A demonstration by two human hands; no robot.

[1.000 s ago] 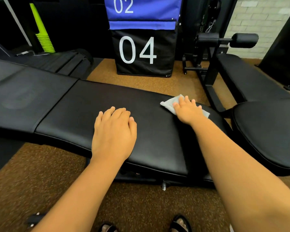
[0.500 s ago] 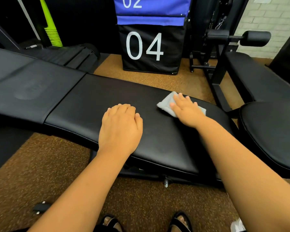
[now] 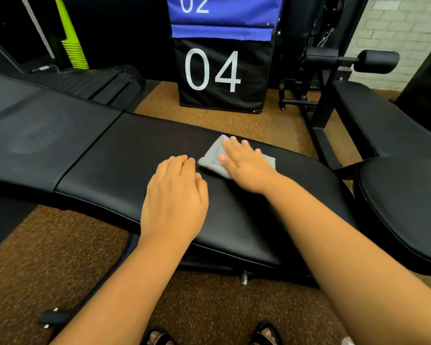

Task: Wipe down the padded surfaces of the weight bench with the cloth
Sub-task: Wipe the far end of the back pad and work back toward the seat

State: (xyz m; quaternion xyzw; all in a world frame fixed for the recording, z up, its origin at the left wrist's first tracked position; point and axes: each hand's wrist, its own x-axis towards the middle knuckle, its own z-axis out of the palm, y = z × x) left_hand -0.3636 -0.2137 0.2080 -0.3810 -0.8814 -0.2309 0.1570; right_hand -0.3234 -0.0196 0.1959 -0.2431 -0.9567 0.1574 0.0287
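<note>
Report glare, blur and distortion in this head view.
Head view: soft sheen streaks on the bench pad, no harsh glare; wide-angle bending curves the bench and stretches the forearms; cloth and right hand slightly soft; far corners dark.

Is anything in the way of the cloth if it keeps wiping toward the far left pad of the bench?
Yes. The left hand rests flat on the bench pad, just left of the grey cloth under the right hand. Beyond it, nothing visible.

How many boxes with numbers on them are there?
2. The black "04" box stands on the floor behind the bench; the blue "02" box sits on top. More may be out of view.
</note>
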